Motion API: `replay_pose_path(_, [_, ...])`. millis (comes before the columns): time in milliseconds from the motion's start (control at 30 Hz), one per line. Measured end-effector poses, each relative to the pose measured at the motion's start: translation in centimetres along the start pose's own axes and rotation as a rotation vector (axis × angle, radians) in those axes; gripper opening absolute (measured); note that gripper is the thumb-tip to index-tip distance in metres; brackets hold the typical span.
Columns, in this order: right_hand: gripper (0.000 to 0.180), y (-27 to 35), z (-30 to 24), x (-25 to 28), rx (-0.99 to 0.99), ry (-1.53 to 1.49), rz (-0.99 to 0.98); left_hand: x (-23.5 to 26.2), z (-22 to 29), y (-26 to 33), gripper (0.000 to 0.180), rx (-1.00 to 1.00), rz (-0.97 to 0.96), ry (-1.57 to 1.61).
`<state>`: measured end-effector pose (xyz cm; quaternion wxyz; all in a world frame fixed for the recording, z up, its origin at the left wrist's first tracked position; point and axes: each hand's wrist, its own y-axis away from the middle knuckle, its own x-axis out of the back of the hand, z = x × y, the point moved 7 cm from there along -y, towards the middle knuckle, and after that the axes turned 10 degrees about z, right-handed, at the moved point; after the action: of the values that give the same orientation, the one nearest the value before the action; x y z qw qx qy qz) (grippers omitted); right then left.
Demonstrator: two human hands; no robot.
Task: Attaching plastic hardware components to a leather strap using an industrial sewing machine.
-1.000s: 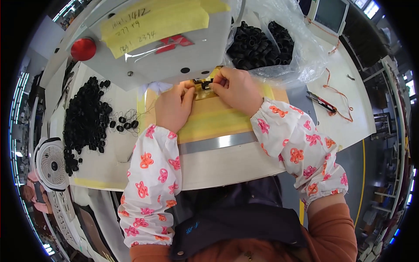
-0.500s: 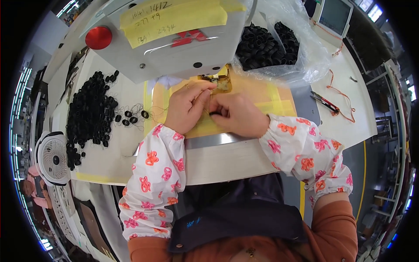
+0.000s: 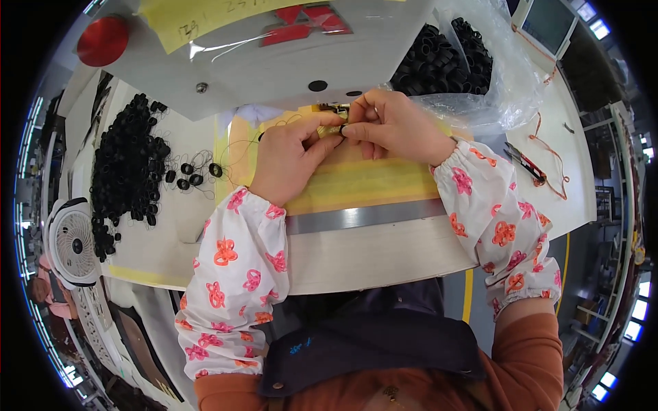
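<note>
— Head view first. Correction to word order: fingers of our right hand (image 3: 401, 127) pinch a black ring (image 3: 343, 129). And our left hand (image 3: 291, 156)?
— Its thumb and forefinger sit close together at the ring's left edge; whether they grip it, we cannot tell.
— Why just in front of the machine (image 3: 240, 72)?
— Probably short reach; fingers from both sides likely steady so small a piece.
— Heaps?
— Rings (image 3: 428, 65) in the clear bag (image 3: 500, 109) right, thread-trailing rings (image 3: 127, 161) left, seemingly to part two lots.

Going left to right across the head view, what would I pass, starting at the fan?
White fan, pile of black loops, few loose black loops, left hand, right hand, red-and-black hand tool.
</note>
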<state>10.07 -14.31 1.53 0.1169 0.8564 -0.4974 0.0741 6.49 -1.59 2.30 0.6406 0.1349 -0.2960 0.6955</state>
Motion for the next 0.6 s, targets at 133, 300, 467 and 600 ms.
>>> replay_pose_path(133, [0.015, 0.2, -0.3, 0.0, -0.006, 0.034, 0.064, -0.1, -0.3, -0.2, 0.017, -0.011, 0.020, -0.074])
replay_pose_path(300, [0.013, 1.1, -1.6, 0.8, 0.539, 0.297, 0.398, -0.2, 0.1, -0.9, 0.018, -0.073, 0.063, -0.149])
replay_pose_path(467, [0.011, 1.3, -2.0, 1.3, 0.700, 0.383, 0.515, -0.8, -0.3, -1.6, 0.023, 0.002, 0.044, -0.183])
replay_pose_path(600, [0.010, 1.1, -2.0, 1.4, 0.620, 0.374, 0.529, -0.5, -1.3, -1.6, 0.025, 0.151, 0.067, -0.130])
